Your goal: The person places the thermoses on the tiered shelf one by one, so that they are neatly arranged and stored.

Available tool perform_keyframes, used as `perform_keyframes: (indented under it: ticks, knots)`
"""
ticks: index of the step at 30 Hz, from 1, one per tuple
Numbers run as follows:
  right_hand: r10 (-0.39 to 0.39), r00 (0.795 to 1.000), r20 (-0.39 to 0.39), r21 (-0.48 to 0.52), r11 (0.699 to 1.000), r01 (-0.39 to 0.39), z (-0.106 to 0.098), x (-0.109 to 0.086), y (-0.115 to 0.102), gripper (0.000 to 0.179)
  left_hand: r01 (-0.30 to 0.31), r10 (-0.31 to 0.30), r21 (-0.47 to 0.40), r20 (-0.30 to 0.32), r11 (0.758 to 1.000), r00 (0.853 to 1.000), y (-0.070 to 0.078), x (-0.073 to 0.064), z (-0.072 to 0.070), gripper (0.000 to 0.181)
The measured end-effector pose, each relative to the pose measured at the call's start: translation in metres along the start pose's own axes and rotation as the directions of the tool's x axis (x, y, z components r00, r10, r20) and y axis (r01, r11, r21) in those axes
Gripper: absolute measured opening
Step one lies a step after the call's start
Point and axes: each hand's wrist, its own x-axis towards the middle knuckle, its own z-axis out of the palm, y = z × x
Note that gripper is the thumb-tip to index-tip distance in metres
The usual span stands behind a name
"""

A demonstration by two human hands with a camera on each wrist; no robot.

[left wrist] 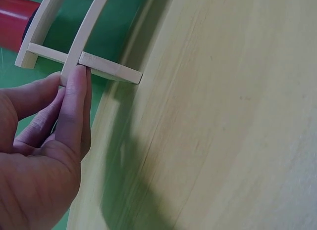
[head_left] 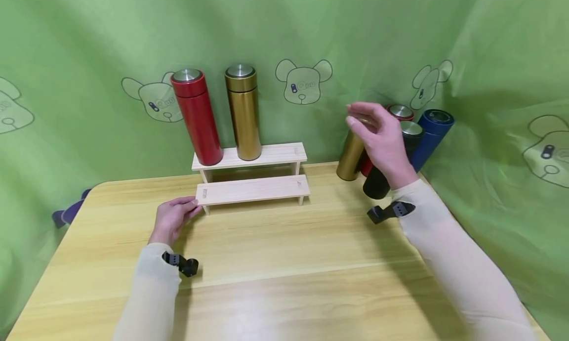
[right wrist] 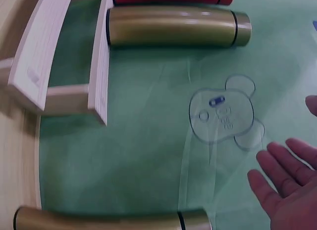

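A two-tier pale wooden rack [head_left: 253, 190] stands at the table's back edge. My left hand [head_left: 170, 220] pinches the left end of its lower board between thumb and fingers, as the left wrist view shows at the board's corner [left wrist: 74, 57]. On the upper tier stand a red thermos flask [head_left: 200, 121] and a gold thermos flask [head_left: 244, 116], both upright. My right hand [head_left: 381, 138], holding nothing, is raised at the right with fingers slightly bent. It partly covers a second gold flask [head_left: 349, 155] and a black flask [head_left: 376, 185].
Behind the right hand stand another red flask [head_left: 401, 112] and a blue flask [head_left: 430, 138]. A green curtain [head_left: 275, 29] with bear-head prints hangs behind and beside the wooden table [head_left: 275, 252]. A purple object [head_left: 71, 211] shows past the table's left edge.
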Motion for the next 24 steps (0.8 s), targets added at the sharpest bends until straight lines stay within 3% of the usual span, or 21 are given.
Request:
perform_keyframes:
  ticks: [6, 14, 20, 24]
  knots:
    - [-0.015, 0.999, -0.046, 0.067, 0.998, 0.018, -0.022, -0.007, 0.005, 0.035, 0.000, 0.000, 0.011, 0.007, 1.000, 1.000, 0.001, 0.000, -0.001, 0.045]
    - [-0.027, 0.988, -0.153, -0.122, 0.992, 0.009, -0.047, -0.014, 0.014, 0.040, 0.005, -0.005, 0.014, -0.013, 1.000, 1.000, 0.000, 0.001, -0.001, 0.043]
    - [0.019, 0.980, -0.197, -0.079, 0.996, -0.035, -0.062, -0.017, 0.019, 0.044, 0.003, -0.003, 0.011, -0.010, 1.000, 1.000, 0.000, 0.001, -0.001, 0.043]
    - [0.034, 0.973, -0.227, -0.123, 0.990, -0.063, -0.071, -0.019, 0.024, 0.045, -0.002, 0.002, 0.027, 0.004, 1.000, 1.000, 0.001, 0.001, -0.001, 0.044]
